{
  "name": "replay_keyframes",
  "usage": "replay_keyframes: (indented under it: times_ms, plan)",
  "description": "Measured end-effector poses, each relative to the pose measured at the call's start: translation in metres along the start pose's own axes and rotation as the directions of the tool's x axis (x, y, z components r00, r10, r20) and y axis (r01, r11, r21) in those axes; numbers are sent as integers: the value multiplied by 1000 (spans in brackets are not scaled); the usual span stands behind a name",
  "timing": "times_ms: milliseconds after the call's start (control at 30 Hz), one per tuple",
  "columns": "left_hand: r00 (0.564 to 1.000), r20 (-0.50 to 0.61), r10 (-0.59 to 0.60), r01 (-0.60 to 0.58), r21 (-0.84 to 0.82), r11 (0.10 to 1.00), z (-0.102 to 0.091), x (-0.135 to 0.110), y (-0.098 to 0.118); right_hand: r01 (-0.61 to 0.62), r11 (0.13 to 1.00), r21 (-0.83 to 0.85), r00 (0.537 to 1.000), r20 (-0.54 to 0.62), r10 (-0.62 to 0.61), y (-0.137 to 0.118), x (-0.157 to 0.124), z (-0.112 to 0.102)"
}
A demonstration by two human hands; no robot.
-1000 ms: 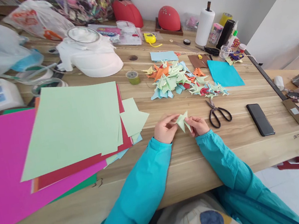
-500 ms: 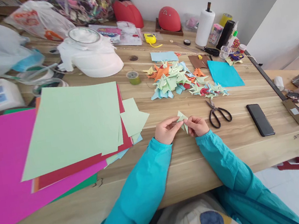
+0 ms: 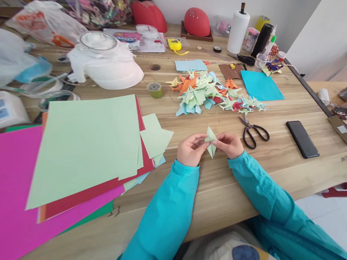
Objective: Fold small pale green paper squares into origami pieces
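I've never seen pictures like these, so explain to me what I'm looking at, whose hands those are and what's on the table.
There's no machine here: the hands belong to a person wearing one camera on the head. Every picture comes from that camera, looking forward and down, so the sleeves reach in from the bottom.

The left hand and right hand pinch a small folded pale green paper between them, over a wooden table.

To the left lie large coloured sheets, pale green on top. Beyond the hands is a pile of folded paper shapes. To the right are black-handled scissors, then a dark phone.
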State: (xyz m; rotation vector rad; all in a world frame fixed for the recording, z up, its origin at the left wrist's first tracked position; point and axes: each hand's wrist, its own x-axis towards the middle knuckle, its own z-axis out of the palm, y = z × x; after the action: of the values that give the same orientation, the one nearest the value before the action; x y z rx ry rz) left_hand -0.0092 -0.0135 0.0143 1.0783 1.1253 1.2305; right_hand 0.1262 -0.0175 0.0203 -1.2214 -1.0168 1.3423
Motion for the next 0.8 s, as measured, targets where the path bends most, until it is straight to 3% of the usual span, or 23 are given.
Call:
replay_keyframes:
  times_ms: [200, 367, 800]
  plan:
    - [995, 87, -42, 51, -108, 993, -1, 1, 3, -28, 999, 26, 999, -20, 28, 6, 2, -5]
    - [994, 50, -96, 101, -100, 990, 0, 1, 6, -15, 999, 45, 1000, -21, 16, 7, 4, -7]
    - [999, -28, 27, -27, -21, 999, -2, 0, 4, 8, 992, 123, 994, 107, -21, 5, 1, -5]
